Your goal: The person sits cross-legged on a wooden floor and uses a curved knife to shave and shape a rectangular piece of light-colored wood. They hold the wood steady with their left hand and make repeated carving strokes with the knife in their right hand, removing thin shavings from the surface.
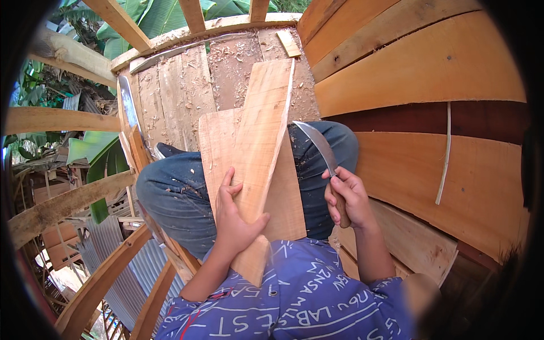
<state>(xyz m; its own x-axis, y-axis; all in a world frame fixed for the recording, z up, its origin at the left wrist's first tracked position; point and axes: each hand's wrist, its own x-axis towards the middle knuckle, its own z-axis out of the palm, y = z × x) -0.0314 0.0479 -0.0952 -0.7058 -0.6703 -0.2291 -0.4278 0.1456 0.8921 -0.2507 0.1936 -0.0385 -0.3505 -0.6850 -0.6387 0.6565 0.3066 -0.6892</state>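
While the narrow board point(263, 130) lies in the middle of the view, over a wider board point(220, 133) across the jeans point(175, 190), its far end points to about 12 o'clock and its near end reaches the blue shirt point(317, 286) toward 6. At 7 o'clock the left hand point(237, 224) is grasping the narrow board, thumb across its face, fingers by the left edge. At 4 o'clock the right hand point(351, 195) is clenched around the handle of a curved knife point(323, 148), whose blade points to 11 o'clock, near the right edge but apart from it. For shaving this edge cleanly, I judge, a low blade angle and light strokes along the grain, away from the left thumb, are best. Farther out, wood shavings point(231, 50) lie on the plank floor point(195, 82) toward 12; a plank wall point(419, 68) stands from 1 to 4.
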